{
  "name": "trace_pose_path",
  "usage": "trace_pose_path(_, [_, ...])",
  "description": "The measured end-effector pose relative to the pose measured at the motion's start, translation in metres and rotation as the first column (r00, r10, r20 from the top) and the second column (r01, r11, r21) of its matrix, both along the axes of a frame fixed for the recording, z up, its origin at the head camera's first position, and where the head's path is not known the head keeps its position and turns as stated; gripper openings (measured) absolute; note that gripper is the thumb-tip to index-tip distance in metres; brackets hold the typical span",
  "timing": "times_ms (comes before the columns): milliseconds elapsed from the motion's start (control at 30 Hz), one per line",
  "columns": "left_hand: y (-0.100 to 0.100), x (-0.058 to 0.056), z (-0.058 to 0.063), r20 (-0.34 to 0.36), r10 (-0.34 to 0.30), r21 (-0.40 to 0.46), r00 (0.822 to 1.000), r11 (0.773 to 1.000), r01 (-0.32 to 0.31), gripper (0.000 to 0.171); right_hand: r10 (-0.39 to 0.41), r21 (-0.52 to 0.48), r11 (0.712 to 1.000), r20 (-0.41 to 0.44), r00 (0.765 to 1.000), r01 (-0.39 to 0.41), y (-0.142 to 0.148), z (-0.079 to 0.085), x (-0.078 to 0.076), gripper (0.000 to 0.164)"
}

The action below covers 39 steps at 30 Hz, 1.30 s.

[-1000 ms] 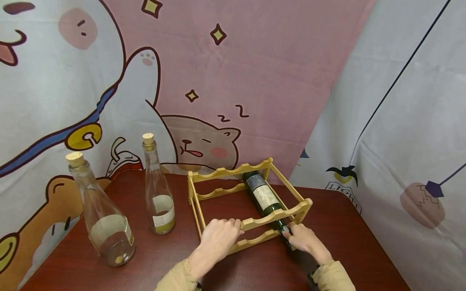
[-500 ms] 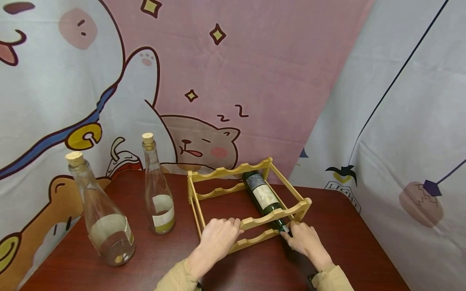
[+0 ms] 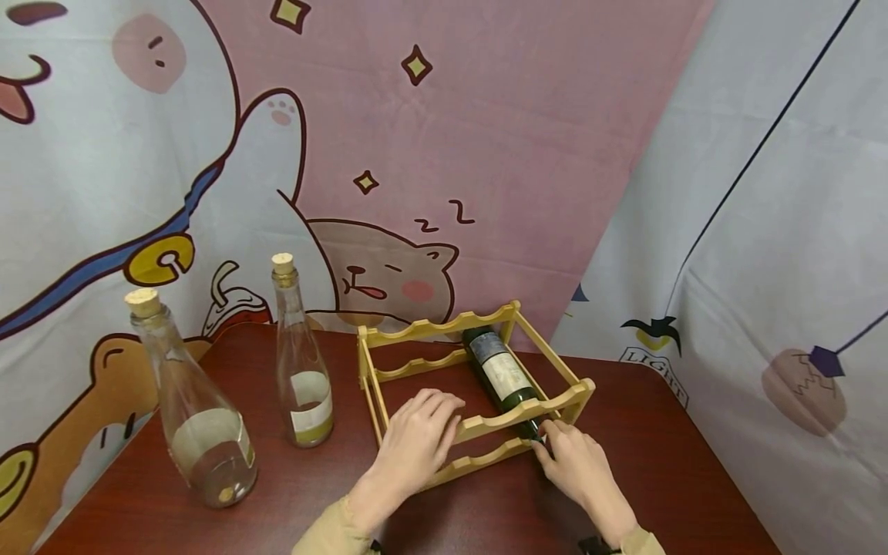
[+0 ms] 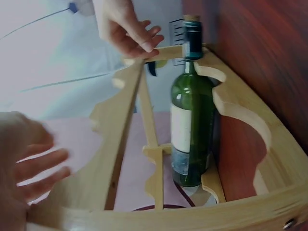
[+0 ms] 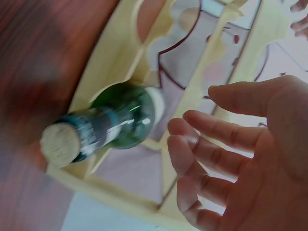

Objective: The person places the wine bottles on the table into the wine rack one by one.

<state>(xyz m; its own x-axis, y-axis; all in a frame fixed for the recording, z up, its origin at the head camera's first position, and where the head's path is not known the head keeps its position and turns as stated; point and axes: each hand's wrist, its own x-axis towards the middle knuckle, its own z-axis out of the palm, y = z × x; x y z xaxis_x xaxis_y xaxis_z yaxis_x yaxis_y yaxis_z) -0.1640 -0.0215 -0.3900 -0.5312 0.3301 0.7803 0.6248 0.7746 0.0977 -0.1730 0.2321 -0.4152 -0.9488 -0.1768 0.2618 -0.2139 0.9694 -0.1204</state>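
Note:
A green wine bottle with a cork lies in the lower right slot of a pale wooden wine rack, its neck toward the front. In the right wrist view, its cork and neck stick out past the lower front rail. My right hand hovers just over the neck; its loosely bent fingers hold nothing. Near the upper front rail is my left hand, its fingers loose and apart from the rail in the left wrist view, with nothing in them.
Two clear glass bottles with corks, one nearer and one farther, stand upright on the dark red table, left of the rack. A cloth printed with cartoon animals hangs behind the table.
My left hand has let go of the upper front rail and shifted slightly up and left. My right hand has released the bottle's neck and lifted. The bottle and rack stay in place.

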Motion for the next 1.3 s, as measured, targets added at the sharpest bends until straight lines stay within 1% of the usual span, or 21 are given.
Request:
trace_pose_path(33, [-0.003, 0.000, 0.003, -0.005, -0.023, 0.075, 1.000, 0.997, 0.023, 0.017, 0.007, -0.008, 1.000, -0.010, 1.000, -0.007, -0.002, 0.002, 0.002, 0.012])
trace_pose_path(100, [-0.012, -0.001, 0.010, -0.031, -0.032, 0.203, 0.999, 0.978, 0.038, 0.021, 0.020, -0.028, 0.999, -0.031, 0.999, -0.021, -0.007, 0.006, 0.007, 0.011])
trace_pose_path(133, [-0.016, -0.002, 0.013, -0.057, -0.019, 0.260, 0.998, 0.965, 0.033, 0.023, 0.030, -0.036, 0.999, -0.046, 0.998, -0.031, -0.009, 0.007, 0.009, 0.011])
trace_pose_path(200, [-0.028, -0.005, 0.019, -0.099, 0.025, 0.367, 0.995, 0.930, 0.014, 0.028, 0.048, -0.047, 0.998, -0.082, 0.996, -0.052, -0.012, 0.010, 0.013, 0.011])
trace_pose_path(267, [-0.042, -0.010, 0.025, -0.131, 0.086, 0.457, 0.988, 0.889, -0.017, 0.034, 0.074, -0.059, 0.995, -0.124, 0.990, -0.082, -0.016, 0.013, 0.016, 0.012])
trace_pose_path(367, [-0.064, -0.019, 0.030, -0.178, 0.187, 0.578, 0.966, 0.814, -0.051, 0.046, 0.115, -0.063, 0.990, -0.194, 0.974, -0.129, -0.020, 0.017, 0.020, 0.013])
trace_pose_path(467, [-0.085, -0.029, 0.031, -0.171, 0.282, 0.661, 0.944, 0.744, -0.102, 0.061, 0.154, -0.071, 0.982, -0.245, 0.957, -0.176, -0.025, 0.023, 0.025, 0.014])
trace_pose_path(533, [-0.098, -0.036, 0.029, -0.135, 0.333, 0.698, 0.933, 0.701, -0.149, 0.071, 0.180, -0.085, 0.974, -0.272, 0.945, -0.210, -0.027, 0.028, 0.028, 0.015])
trace_pose_path(600, [-0.109, -0.041, 0.026, -0.058, 0.360, 0.721, 0.931, 0.660, -0.210, 0.080, 0.215, -0.127, 0.957, -0.303, 0.929, -0.263, -0.031, 0.032, 0.031, 0.015])
trace_pose_path(633, [-0.114, -0.043, 0.025, -0.014, 0.361, 0.731, 0.932, 0.640, -0.237, 0.083, 0.235, -0.157, 0.943, -0.314, 0.920, -0.295, -0.033, 0.034, 0.031, 0.016])
trace_pose_path(700, [-0.122, -0.047, 0.022, 0.095, 0.344, 0.740, 0.934, 0.603, -0.297, 0.087, 0.273, -0.247, 0.899, -0.327, 0.905, -0.361, -0.039, 0.037, 0.032, 0.018])
trace_pose_path(767, [-0.129, -0.051, 0.018, 0.199, 0.313, 0.738, 0.929, 0.576, -0.352, 0.087, 0.302, -0.348, 0.845, -0.316, 0.899, -0.406, -0.045, 0.041, 0.032, 0.024])
trace_pose_path(833, [-0.134, -0.055, 0.014, 0.270, 0.288, 0.726, 0.919, 0.566, -0.391, 0.083, 0.325, -0.444, 0.787, -0.290, 0.900, -0.428, -0.053, 0.045, 0.031, 0.030])
trace_pose_path(867, [-0.136, -0.056, 0.012, 0.290, 0.286, 0.720, 0.913, 0.563, -0.405, 0.080, 0.333, -0.484, 0.762, -0.277, 0.901, -0.431, -0.057, 0.046, 0.030, 0.032])
trace_pose_path(933, [-0.139, -0.058, 0.008, 0.291, 0.280, 0.716, 0.915, 0.571, -0.402, 0.071, 0.350, -0.524, 0.730, -0.264, 0.899, -0.439, -0.064, 0.047, 0.029, 0.035])
trace_pose_path(1000, [-0.140, -0.061, 0.006, 0.266, 0.276, 0.720, 0.924, 0.580, -0.381, 0.063, 0.378, -0.535, 0.708, -0.265, 0.887, -0.462, -0.071, 0.047, 0.026, 0.036])
trace_pose_path(1033, [-0.140, -0.061, 0.006, 0.247, 0.275, 0.724, 0.929, 0.584, -0.366, 0.059, 0.394, -0.528, 0.703, -0.268, 0.879, -0.476, -0.074, 0.046, 0.025, 0.036])
trace_pose_path(1067, [-0.140, -0.062, 0.006, 0.231, 0.276, 0.727, 0.933, 0.588, -0.354, 0.056, 0.407, -0.517, 0.705, -0.267, 0.874, -0.486, -0.076, 0.044, 0.023, 0.036])
trace_pose_path(1133, [-0.140, -0.063, 0.007, 0.207, 0.273, 0.736, 0.939, 0.589, -0.333, 0.052, 0.433, -0.487, 0.714, -0.259, 0.864, -0.504, -0.080, 0.042, 0.022, 0.035])
trace_pose_path(1200, [-0.139, -0.063, 0.007, 0.193, 0.274, 0.741, 0.942, 0.588, -0.323, 0.050, 0.444, -0.456, 0.734, -0.239, 0.864, -0.503, -0.082, 0.039, 0.021, 0.033])
trace_pose_path(1300, [-0.139, -0.061, 0.008, 0.177, 0.262, 0.747, 0.949, 0.592, -0.303, 0.048, 0.432, -0.423, 0.767, -0.214, 0.876, -0.482, -0.084, 0.037, 0.021, 0.033])
